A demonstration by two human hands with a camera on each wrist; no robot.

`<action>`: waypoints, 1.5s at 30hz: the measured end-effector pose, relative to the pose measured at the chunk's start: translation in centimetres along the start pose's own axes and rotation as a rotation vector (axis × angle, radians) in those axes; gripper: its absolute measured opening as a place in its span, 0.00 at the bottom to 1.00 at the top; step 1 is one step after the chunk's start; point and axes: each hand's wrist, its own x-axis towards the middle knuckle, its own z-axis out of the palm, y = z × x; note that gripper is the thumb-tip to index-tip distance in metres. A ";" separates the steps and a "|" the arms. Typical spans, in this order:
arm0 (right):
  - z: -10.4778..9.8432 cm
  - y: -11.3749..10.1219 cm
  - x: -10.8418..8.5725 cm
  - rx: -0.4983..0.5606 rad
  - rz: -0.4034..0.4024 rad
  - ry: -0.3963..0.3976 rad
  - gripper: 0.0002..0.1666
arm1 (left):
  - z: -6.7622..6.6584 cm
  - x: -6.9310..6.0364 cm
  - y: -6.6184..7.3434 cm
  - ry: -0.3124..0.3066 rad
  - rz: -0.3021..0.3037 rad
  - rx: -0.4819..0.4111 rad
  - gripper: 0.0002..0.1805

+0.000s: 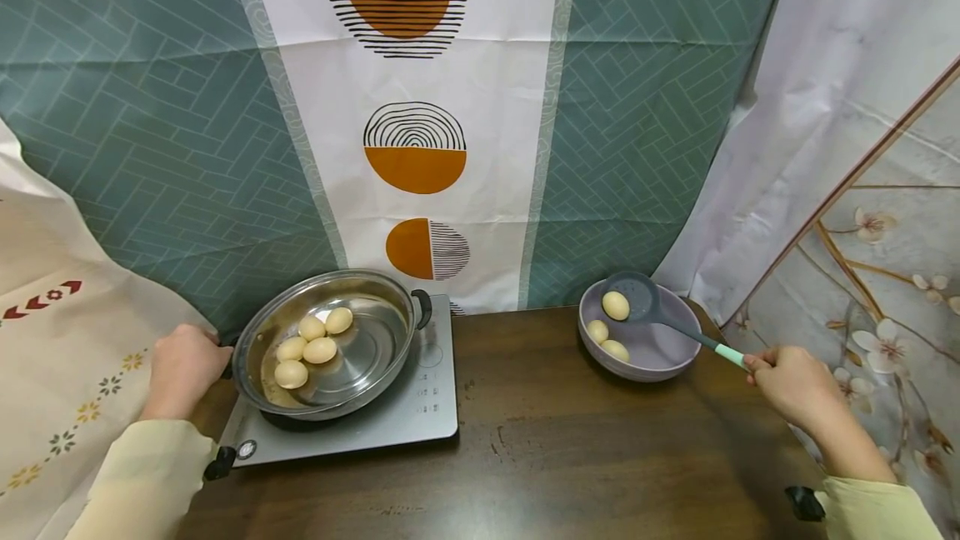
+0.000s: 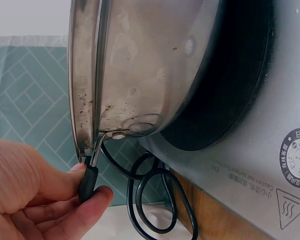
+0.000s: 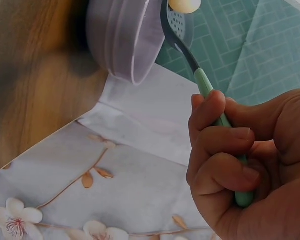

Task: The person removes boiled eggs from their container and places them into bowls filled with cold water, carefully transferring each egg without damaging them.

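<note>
My right hand point(image 1: 797, 386) grips the green handle of a grey slotted spoon point(image 3: 202, 82), fingers curled round it. On the spoon's perforated head, over the purple bowl point(image 1: 678, 361), rests one pale round egg-like ball point(image 1: 616, 305). Two more such balls point(image 1: 615, 350) lie in the bowl at its left side. At the left, my left hand point(image 1: 183, 365) pinches the black side handle point(image 2: 89, 182) of a steel pan point(image 1: 390, 382) between thumb and fingers. Several pale balls point(image 1: 320, 350) sit together in the pan, in what looks like shallow liquid.
Under the pan is a silver induction cooker point(image 1: 431, 407) with a touch panel at its right. A black cable point(image 2: 177, 200) loops behind the cooker's left side. The brown wooden table point(image 1: 517, 415) spans the front, with patterned curtains point(image 1: 645, 107) behind and beside it.
</note>
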 end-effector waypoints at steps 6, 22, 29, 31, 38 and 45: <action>0.3 0.2 0.3 -0.050 0.008 0.011 0.27 | -0.1 -0.1 0.1 0.002 -0.002 0.003 0.18; 1.1 -0.3 0.6 -0.133 -0.022 0.062 0.20 | 0.0 0.0 0.0 0.009 -0.015 -0.006 0.18; 1.5 -1.0 0.6 -0.147 -0.023 0.086 0.17 | 0.2 0.0 -0.1 0.024 -0.004 -0.011 0.21; 1.4 -1.1 0.7 -0.150 -0.026 0.091 0.16 | 0.1 0.1 0.0 0.019 -0.003 -0.007 0.20; 1.3 -1.5 0.8 -0.158 -0.044 0.088 0.16 | -0.2 0.1 0.1 0.001 -0.008 -0.013 0.19; 1.5 -1.8 0.5 -0.174 -0.066 0.129 0.14 | -0.2 0.1 -0.2 -0.011 -0.015 -0.012 0.16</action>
